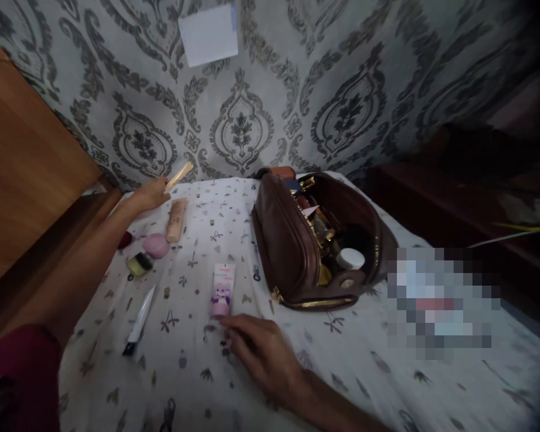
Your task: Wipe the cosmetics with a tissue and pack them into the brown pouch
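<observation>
My left hand reaches to the far left of the cloth, closed round one end of a slim beige-gold tube that points toward the wall. Just in front of it lies a beige squeeze tube. My right hand rests low on the cloth, fingers loosely bent and apart, holding nothing. Its index fingertip is at the pink cap of a white and pink tube with a cartoon figure. A white tube with a black cap lies to the left.
An open brown cosmetic bag full of small items, with a white round lid on top, stands right of centre. A pink sponge, a small yellow-green jar and a dark red item sit at left. Patterned wall behind; wooden panel left.
</observation>
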Motion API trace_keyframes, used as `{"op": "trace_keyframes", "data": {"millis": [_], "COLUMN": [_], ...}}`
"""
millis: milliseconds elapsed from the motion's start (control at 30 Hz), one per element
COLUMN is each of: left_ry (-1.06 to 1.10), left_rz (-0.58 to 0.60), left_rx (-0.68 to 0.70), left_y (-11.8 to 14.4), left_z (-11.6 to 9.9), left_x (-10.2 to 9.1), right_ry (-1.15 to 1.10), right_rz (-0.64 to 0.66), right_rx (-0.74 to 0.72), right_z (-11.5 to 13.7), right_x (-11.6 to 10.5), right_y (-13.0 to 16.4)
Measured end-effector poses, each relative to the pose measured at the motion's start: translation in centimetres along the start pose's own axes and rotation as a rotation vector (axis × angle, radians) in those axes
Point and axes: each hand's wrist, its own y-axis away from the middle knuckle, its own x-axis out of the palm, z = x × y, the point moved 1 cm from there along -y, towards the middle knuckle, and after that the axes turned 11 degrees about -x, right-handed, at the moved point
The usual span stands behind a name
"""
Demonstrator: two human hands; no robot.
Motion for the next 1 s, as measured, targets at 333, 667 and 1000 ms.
{"op": "trace_keyframes", "data": {"millis": [333, 667, 1000], "left_ry": [0.335, 0.457, 0.259], "left_rz": [0.096, 0.093, -0.127], "left_rx": [0.174, -0.001, 0.016], "left_y": [17.8, 22.8, 28.2], "left_z": [-3.5, -4.5, -5.8], "left_x": [4.0, 6.1, 4.0], "right_ry": [-0.214, -0.203, -0.303], "right_rz": [-0.044, -0.07, -0.076], "right_rx": [0.172, 0.14, 0.162], "right_z": [-0.2, -0.6, -0.7], "right_x": [0.6, 0.8, 0.5], "right_y": [-0.1, -0.1, -0.6]}}
